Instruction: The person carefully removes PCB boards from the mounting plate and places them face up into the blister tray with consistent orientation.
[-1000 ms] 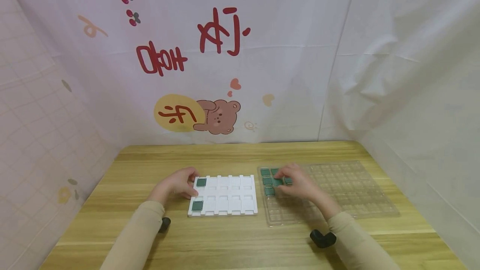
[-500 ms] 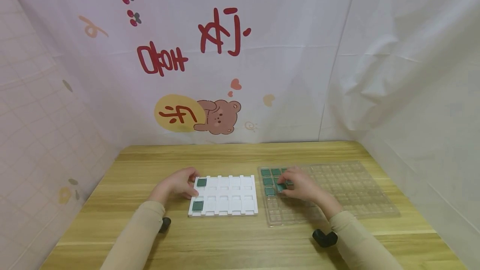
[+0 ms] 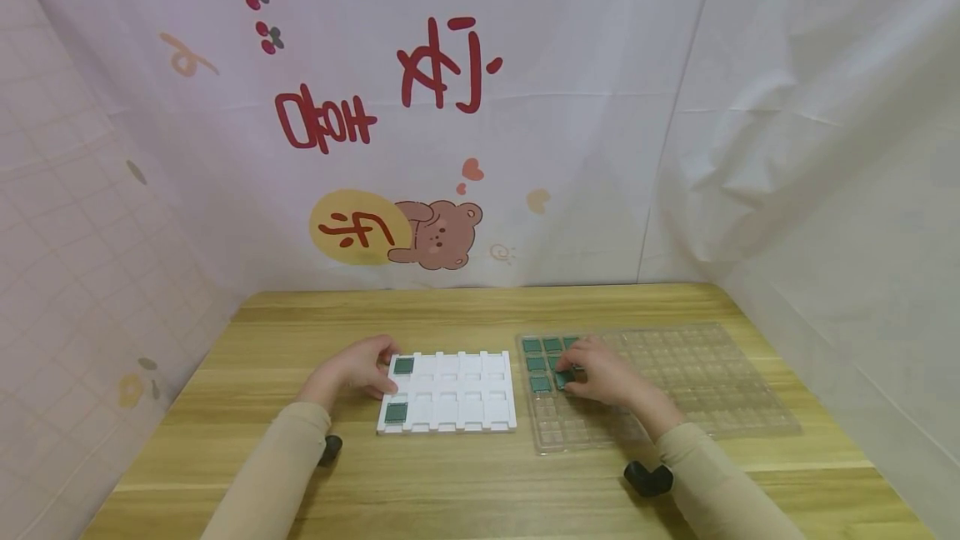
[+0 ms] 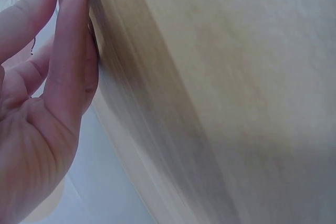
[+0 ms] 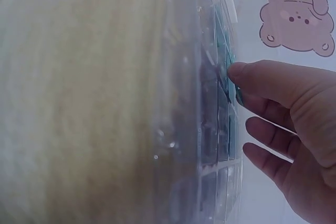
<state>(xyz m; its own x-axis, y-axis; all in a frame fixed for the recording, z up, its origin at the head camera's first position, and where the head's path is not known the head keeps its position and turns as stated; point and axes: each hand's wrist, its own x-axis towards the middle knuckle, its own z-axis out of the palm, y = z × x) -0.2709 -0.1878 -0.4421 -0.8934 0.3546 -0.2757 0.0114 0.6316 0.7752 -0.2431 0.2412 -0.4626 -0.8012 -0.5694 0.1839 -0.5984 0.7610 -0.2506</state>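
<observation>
My left hand (image 3: 363, 367) grips the left edge of a white plastic tray (image 3: 447, 387), and in the left wrist view its fingers meet a white edge at the top. One green square chip (image 3: 403, 366) sits in that tray's far left pocket, another green chip (image 3: 396, 413) in its near left pocket. Over the left part of a clear plastic tray (image 3: 720, 386), my right hand (image 3: 600, 373) pinches a green chip (image 3: 564, 379) between thumb and index finger. The right wrist view shows the chip tilted at the fingertips, its other fingers loosely bent. Several more chips (image 3: 536, 364) fill pockets beside them.
The two trays lie side by side on a wooden table (image 3: 450, 490), a narrow gap between them. A printed cloth (image 3: 562, 107) hangs behind and along both sides. Black wrist-worn pieces (image 3: 648, 479) show near both forearms.
My right hand has shifted slightly, and the chip at its fingertips now lies closer to the near side of the clear tray. My left hand and the white tray stay put.
</observation>
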